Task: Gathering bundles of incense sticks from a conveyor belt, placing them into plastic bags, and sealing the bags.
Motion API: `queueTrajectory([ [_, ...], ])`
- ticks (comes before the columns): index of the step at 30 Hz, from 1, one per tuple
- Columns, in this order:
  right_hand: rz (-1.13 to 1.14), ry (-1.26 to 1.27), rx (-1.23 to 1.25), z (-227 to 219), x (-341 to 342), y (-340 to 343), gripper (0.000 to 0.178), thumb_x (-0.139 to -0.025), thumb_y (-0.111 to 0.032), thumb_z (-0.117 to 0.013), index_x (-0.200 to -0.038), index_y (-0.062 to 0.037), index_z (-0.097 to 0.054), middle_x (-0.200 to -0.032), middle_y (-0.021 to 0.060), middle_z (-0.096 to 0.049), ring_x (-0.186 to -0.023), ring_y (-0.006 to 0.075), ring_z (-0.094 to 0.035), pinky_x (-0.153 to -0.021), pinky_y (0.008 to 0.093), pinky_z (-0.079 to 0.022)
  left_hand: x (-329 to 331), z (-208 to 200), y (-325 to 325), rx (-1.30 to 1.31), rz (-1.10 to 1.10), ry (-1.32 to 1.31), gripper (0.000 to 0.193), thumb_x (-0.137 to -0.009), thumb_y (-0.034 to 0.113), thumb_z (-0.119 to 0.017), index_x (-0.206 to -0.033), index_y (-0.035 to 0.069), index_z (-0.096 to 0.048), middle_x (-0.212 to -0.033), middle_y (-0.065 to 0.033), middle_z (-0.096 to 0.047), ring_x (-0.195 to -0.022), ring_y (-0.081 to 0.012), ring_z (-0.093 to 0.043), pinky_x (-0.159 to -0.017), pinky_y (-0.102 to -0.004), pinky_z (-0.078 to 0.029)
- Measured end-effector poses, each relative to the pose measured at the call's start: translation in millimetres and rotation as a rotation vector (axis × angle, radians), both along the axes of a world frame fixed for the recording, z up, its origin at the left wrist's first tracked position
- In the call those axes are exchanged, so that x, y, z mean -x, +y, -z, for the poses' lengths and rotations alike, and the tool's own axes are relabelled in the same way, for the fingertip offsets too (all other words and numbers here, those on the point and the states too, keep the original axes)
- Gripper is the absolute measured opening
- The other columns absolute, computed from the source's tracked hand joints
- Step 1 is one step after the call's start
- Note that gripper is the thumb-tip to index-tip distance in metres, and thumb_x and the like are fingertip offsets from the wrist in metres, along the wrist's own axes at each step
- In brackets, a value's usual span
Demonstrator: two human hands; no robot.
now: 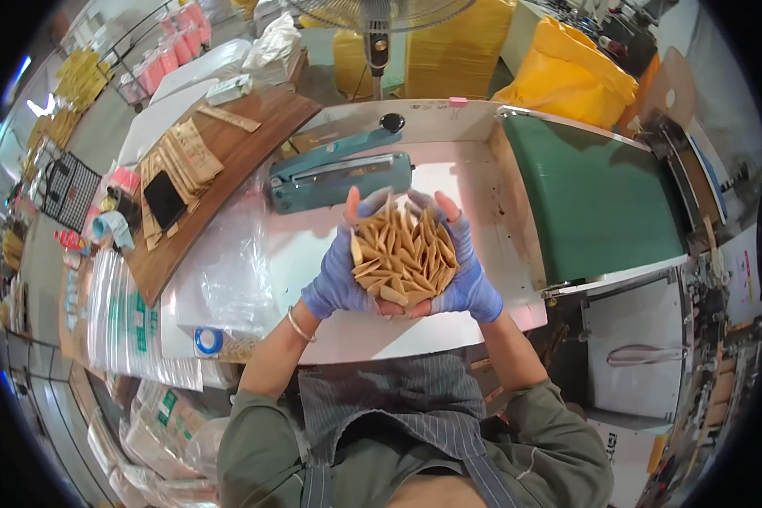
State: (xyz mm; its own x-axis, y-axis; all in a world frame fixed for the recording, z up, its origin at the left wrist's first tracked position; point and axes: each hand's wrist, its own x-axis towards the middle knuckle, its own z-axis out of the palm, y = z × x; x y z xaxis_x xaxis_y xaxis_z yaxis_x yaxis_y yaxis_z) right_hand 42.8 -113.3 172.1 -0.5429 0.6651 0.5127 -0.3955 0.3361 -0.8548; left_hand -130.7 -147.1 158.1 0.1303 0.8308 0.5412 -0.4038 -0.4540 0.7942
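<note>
Striped apron [389, 385] nearest; before the teal sealer [343, 183], left hand [339, 269] and right hand [476, 275] grip tan folded pieces [405, 256], best squeezed evenly.

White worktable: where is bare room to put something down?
The white worktable is bare between the blue-gloved right hand and the raised beige wall, and along its middle front edge. The flat green belt looks bare. Crowded: left, clear plastic bags; far side, the long teal sealer.
</note>
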Motion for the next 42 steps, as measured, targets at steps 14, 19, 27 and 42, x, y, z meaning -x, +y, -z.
queueTrajectory([
  [14, -0.752, -0.281, 0.746, 58, 92, -34, 0.029, -0.063, -0.016, -0.063, -0.086, 0.0007, -0.064, -0.089, 0.0128, -0.061, -0.088, 0.0216, -0.056, -0.081, 0.032, -0.045, 0, 98, -155, 1.063, -0.124, -0.712, 0.053, -0.079, 0.03, -0.066, -0.118, 0.001, -0.047, -0.102, -0.0044, -0.056, -0.093, -0.0123, -0.054, -0.08, -0.0257, -0.046],
  [19, -0.752, -0.229, 0.901, 71, 131, -61, 0.022, -0.063, -0.017, -0.062, -0.075, 0.0016, -0.062, -0.078, 0.0124, -0.06, -0.077, 0.0211, -0.056, -0.073, 0.0313, -0.046, 120, 66, -169, 0.269, -1.758, 1.184, 0.039, -0.083, 0.021, -0.056, -0.115, 0.0, -0.049, -0.115, -0.0181, -0.046, -0.1, -0.0336, -0.048, -0.081, -0.0401, -0.044],
  [27, -0.784, -0.348, 0.547, 120, 193, -93, 0.036, -0.075, -0.027, -0.057, -0.095, 0.0027, -0.059, -0.089, 0.016, -0.061, -0.076, 0.0245, -0.057, -0.076, 0.0338, -0.047, 123, 72, -207, 0.344, -0.991, 1.7, 0.051, -0.082, 0.008, -0.047, -0.132, 0.007, -0.035, -0.127, -0.0151, -0.043, -0.067, -0.0237, -0.058, -0.055, -0.0327, -0.048],
  [42, 0.135, -0.658, 0.977, 5, -63, -213, 0.047, -0.093, -0.029, -0.036, -0.129, 0.0003, -0.035, -0.11, 0.0118, -0.052, -0.097, 0.0166, -0.051, -0.084, 0.0287, -0.042, -10, 46, -235, -0.691, -0.596, 1.684, 0.047, -0.087, 0.021, -0.045, -0.134, 0.025, -0.037, -0.131, -0.0125, -0.044, -0.044, -0.0142, -0.05, -0.035, -0.0268, -0.038],
])
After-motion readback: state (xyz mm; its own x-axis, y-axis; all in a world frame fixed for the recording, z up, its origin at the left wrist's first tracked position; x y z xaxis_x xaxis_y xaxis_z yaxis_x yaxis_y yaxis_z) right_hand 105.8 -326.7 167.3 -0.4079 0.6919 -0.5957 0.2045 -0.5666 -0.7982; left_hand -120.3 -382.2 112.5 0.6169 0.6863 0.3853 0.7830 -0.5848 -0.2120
